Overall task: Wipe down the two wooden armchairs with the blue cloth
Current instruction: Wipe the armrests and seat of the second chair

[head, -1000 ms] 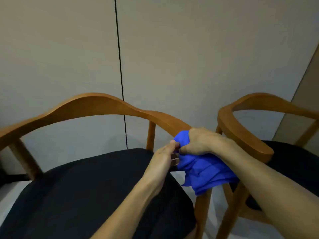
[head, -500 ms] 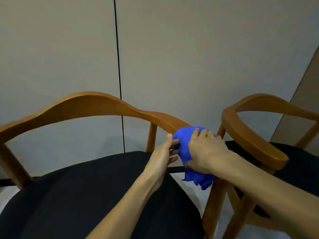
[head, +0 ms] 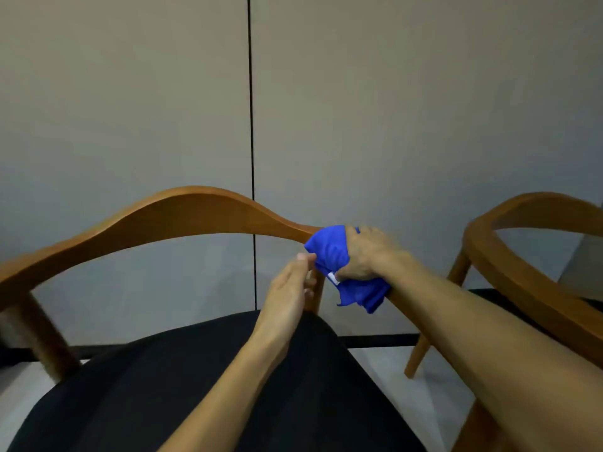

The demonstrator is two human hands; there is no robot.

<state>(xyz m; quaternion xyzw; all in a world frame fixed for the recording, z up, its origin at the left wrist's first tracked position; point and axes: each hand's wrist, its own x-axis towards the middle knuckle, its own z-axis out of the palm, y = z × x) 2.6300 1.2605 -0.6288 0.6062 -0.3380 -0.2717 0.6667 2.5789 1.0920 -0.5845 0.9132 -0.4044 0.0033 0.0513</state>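
The near wooden armchair (head: 182,213) has a curved backrest rail and a black seat cushion (head: 202,396). My right hand (head: 367,254) grips the bunched blue cloth (head: 329,252) and presses it around the rail's right arm section. Part of the cloth hangs below the rail. My left hand (head: 288,290) is just left of the cloth, fingertips touching its edge, beside the chair's rear post. The second wooden armchair (head: 522,256) stands at the right, partly cut off by the frame edge.
A plain grey panelled wall with a dark vertical seam (head: 251,125) rises close behind both chairs. A narrow strip of pale floor (head: 385,363) shows between the two chairs. A dark baseboard runs along the wall's foot.
My right hand slid the cloth along the arm rail toward the backrest, and the cloth is bunched tighter. The left hand followed beside it. The view has shifted to the right.
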